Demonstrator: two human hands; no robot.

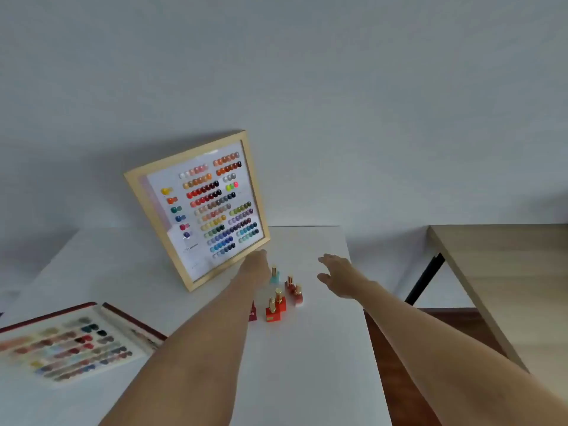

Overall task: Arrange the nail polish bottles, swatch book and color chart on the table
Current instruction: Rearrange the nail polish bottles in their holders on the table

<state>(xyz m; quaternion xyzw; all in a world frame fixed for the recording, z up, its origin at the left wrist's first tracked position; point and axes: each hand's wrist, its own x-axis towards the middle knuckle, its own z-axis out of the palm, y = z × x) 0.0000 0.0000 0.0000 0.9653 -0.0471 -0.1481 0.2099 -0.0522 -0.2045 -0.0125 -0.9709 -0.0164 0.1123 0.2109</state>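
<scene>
A wood-framed color chart [196,207] with rows of colored dots stands tilted, leaning back toward the wall on the white table [307,364]. My left hand [256,267] reaches its lower right corner and seems to touch the frame; the grip is hidden. Several nail polish bottles with gold caps [281,298] stand clustered just right of my left forearm: a light blue one [274,275], red and pinkish ones. My right hand [335,273] hovers to the right of the bottles, fingers spread, holding nothing. An open swatch book [70,342] lies at the table's left front.
A plain grey wall rises behind the table. To the right, across a gap showing brown floor, stands a wooden table [504,272] with a black leg [425,279]. The white table's right edge runs close to my right forearm.
</scene>
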